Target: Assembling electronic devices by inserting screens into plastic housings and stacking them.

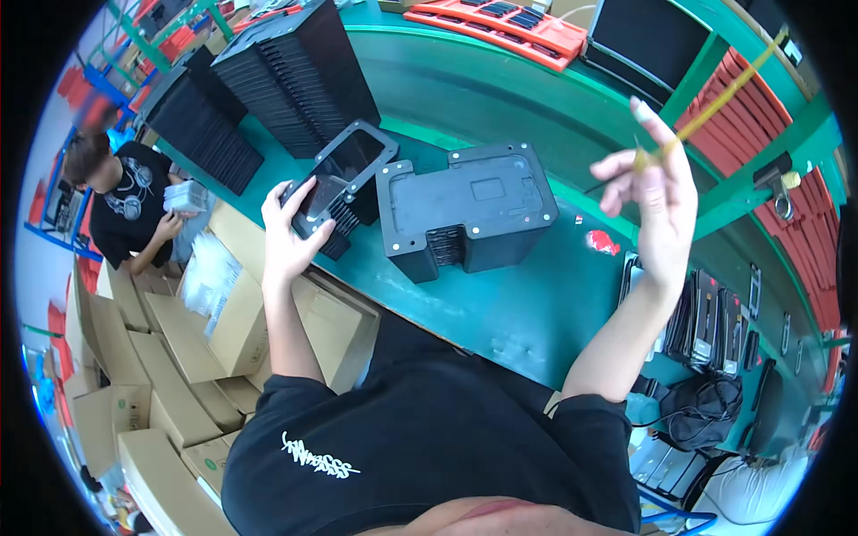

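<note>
My left hand (pixel 290 239) grips the near left end of a black tray (pixel 382 141), which holds a glossy dark glass panel (pixel 331 183). Its fingers lie over the panel's end and the thumb is on the near edge. Just right of that tray stands a stack of black trays (pixel 474 192), its top one turned flat side up. My right hand (pixel 657 196) is raised over the right of the bench, index finger stretched up. Its thumb and other fingers close on the end of a yellow cord (pixel 728 94) that runs up to the right. A thin dark tip shows beside those fingers, too small to name.
Tall stacks of black trays (pixel 299 76) stand at the back left of the green bench (pixel 518 313). A red scrap (pixel 602 242) lies near my right arm. Orange trays (pixel 500 27) sit on the back shelf. Cardboard boxes (pixel 174 380) and a seated person (pixel 134 201) are at left.
</note>
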`<state>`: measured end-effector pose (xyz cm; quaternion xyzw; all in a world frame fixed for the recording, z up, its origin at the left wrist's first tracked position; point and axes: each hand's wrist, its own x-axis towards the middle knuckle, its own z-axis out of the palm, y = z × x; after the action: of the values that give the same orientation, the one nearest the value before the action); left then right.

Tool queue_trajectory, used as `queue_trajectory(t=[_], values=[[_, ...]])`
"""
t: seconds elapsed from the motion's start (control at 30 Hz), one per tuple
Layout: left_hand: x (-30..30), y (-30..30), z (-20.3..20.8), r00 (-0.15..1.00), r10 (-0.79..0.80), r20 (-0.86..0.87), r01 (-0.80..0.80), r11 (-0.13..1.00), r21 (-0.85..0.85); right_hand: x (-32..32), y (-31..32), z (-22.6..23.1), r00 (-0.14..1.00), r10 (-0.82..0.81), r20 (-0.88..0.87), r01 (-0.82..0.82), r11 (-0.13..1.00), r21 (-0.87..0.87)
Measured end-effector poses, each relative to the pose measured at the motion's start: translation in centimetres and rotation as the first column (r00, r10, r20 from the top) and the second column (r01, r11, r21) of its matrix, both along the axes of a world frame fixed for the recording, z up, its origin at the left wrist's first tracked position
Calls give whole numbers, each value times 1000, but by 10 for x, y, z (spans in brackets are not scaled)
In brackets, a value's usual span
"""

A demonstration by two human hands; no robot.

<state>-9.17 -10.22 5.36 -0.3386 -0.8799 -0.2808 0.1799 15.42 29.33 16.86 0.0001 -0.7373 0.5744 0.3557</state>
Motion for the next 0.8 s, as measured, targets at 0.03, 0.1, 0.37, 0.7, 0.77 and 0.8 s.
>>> queue_trajectory(t=[0.03,0.1,0.37,0.7,0.77,0.8], values=[[0,-2,-1,1000,14,1,-14,1000,1,-7,10,-8,989,113,-93,-125,984,-129],[1,-3,-7,1000,26,15,-26,1000,12,-21,30,-25,968,173,-181,-225,920,-321],[11,36,36,975,-221,16,217,967,137,-79,110,-215,720,-688,92,658,718,227],[51,120,45,767,-631,116,602,770,210,-45,146,-203,98,-994,-39,705,41,708],[52,121,39,792,-604,90,561,778,284,-42,151,-197,100,-991,89,702,134,700],[52,121,36,803,-590,80,540,778,321,-40,151,-191,101,-971,218,695,225,683]])
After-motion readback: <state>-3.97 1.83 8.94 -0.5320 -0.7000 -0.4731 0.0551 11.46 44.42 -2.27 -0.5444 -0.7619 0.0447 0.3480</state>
